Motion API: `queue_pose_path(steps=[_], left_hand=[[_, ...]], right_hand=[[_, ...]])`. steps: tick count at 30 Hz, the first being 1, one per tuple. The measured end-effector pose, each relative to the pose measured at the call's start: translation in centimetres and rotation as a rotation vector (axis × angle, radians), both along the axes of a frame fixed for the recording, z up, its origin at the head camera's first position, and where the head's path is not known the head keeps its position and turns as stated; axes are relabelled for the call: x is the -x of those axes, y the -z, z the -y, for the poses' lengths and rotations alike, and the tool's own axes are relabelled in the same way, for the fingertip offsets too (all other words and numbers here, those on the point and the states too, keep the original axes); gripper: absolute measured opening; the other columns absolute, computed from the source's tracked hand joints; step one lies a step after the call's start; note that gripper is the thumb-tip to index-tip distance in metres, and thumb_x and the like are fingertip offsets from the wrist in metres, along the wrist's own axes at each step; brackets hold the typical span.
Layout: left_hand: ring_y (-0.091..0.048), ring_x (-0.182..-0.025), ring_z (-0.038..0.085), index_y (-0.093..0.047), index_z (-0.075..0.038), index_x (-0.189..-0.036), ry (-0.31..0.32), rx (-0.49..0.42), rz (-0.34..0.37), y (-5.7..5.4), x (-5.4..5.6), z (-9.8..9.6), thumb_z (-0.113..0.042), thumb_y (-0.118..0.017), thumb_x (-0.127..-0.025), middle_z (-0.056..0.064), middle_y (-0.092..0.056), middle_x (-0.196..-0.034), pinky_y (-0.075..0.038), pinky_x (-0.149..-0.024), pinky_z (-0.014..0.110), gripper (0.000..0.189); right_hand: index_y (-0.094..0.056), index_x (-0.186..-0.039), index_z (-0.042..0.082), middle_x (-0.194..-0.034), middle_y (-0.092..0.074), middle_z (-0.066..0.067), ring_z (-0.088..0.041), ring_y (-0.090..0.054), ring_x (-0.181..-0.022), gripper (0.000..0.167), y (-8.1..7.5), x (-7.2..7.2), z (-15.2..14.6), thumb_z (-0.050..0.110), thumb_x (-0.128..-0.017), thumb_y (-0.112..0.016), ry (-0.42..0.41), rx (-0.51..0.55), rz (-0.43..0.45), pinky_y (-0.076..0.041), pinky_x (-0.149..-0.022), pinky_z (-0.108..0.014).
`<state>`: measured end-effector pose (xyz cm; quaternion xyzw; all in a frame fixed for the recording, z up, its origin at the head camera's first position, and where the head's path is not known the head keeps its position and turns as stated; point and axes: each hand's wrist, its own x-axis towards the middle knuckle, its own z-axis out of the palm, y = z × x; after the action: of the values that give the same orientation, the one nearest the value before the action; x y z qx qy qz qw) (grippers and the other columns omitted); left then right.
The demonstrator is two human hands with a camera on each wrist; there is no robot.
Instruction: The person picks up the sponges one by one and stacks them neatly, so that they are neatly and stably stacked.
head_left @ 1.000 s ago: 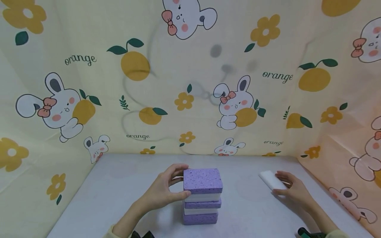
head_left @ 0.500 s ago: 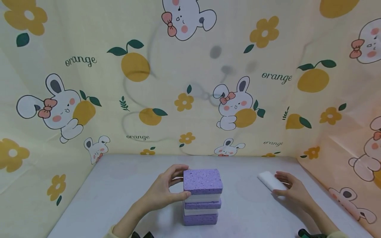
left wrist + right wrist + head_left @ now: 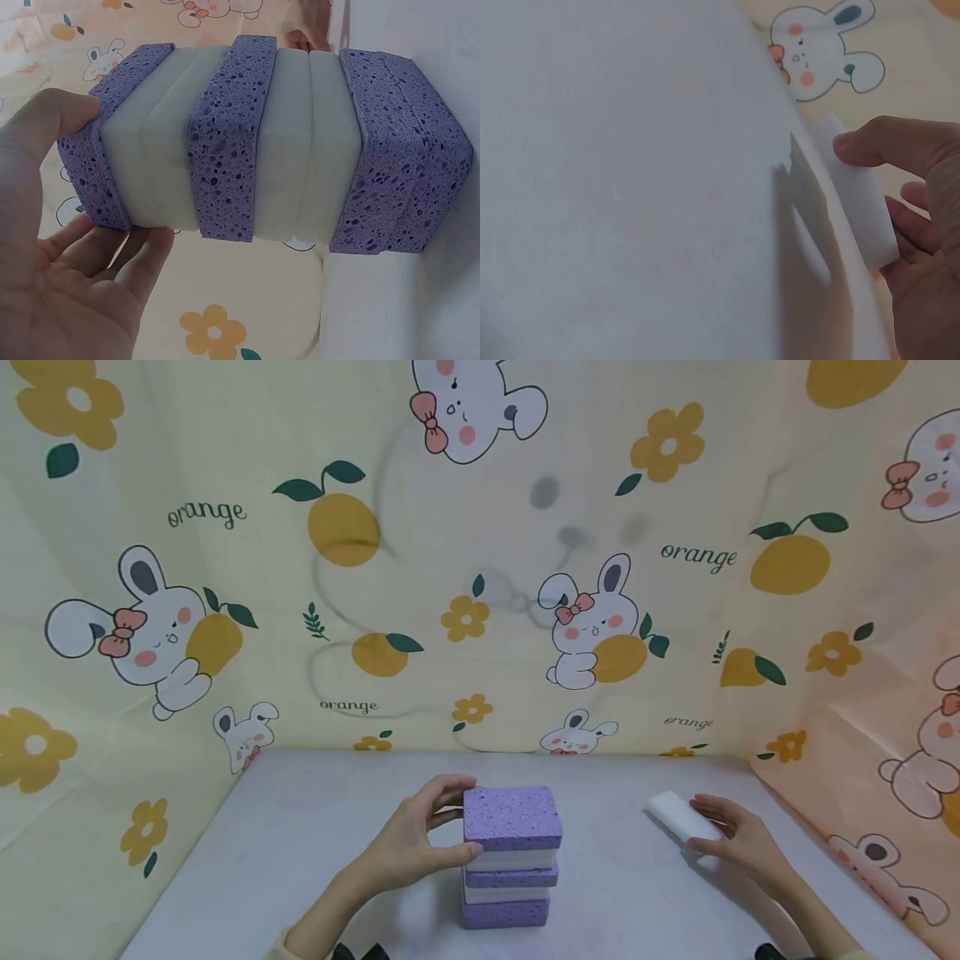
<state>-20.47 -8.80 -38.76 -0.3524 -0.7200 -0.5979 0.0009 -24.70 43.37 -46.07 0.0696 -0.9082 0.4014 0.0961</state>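
Note:
A stack of purple sponges [image 3: 512, 818] and white sponges [image 3: 300, 142] stands upright on the table, purple and white in alternating bands. My left hand [image 3: 408, 843] holds the top purple sponge, thumb on the near side and fingers at the far side. In the left wrist view the thumb lies on that sponge's edge. To the right of the stack, my right hand [image 3: 742, 839] pinches a white sponge [image 3: 682, 817] between thumb and fingers. This sponge slants, and a shadow falls below it. Whether it touches the table is hard to tell.
The white table [image 3: 300, 827] ends at a patterned cloth [image 3: 420, 568] hanging behind and at both sides. Dark straps or devices [image 3: 360, 952] show at the wrists along the bottom edge.
The white sponge in my right hand has shifted slightly to the left. My left hand and the stack stay in place.

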Motion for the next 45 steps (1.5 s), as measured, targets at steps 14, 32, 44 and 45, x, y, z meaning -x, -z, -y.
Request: queue_pose_path(steps=[14, 32, 44, 45], left_hand=[[-0.052, -0.124, 0.015, -0.046, -0.011, -0.138, -0.005, 0.01, 0.006, 0.0, -0.1, 0.0, -0.014, -0.082, -0.08, 0.003, -0.052, -0.137, -0.044, -0.103, 0.031, 0.069], [-0.053, -0.124, 0.017, -0.045, -0.011, -0.139, -0.009, 0.017, 0.033, 0.1, -0.1, -0.1, -0.017, -0.082, -0.081, 0.004, -0.052, -0.139, -0.043, -0.103, 0.032, 0.07], [-0.052, -0.124, 0.017, -0.045, -0.012, -0.139, -0.009, 0.024, 0.025, 0.2, 0.0, -0.1, -0.018, -0.082, -0.081, 0.003, -0.051, -0.139, -0.043, -0.103, 0.03, 0.069], [-0.052, -0.124, 0.017, -0.045, -0.012, -0.139, -0.01, 0.024, 0.025, 0.2, 0.0, -0.1, -0.018, -0.082, -0.081, 0.003, -0.051, -0.139, -0.043, -0.103, 0.03, 0.069]], right_hand=[[-0.046, -0.14, -0.004, -0.138, -0.052, -0.023, 0.013, -0.045, -0.111, 0.08, -0.5, -0.6, 0.9, 0.025, -0.077, -0.085, -0.028, 0.017, 0.01, -0.037, -0.09, -0.004], [-0.051, -0.138, -0.003, -0.135, -0.055, -0.022, 0.007, -0.049, -0.117, 0.071, -1.4, -1.6, 3.3, 0.018, -0.079, -0.084, -0.146, 0.065, -0.064, -0.038, -0.093, -0.006], [-0.05, -0.137, -0.006, -0.134, -0.054, -0.026, -0.005, -0.052, -0.122, 0.068, -2.5, -2.3, 5.8, 0.002, -0.078, -0.082, -0.313, 0.189, -0.116, -0.04, -0.098, -0.013], [-0.05, -0.137, -0.006, -0.134, -0.054, -0.026, -0.006, -0.053, -0.122, 0.068, -2.7, -2.4, 6.1, 0.001, -0.078, -0.082, -0.325, 0.189, -0.125, -0.04, -0.097, -0.013]])
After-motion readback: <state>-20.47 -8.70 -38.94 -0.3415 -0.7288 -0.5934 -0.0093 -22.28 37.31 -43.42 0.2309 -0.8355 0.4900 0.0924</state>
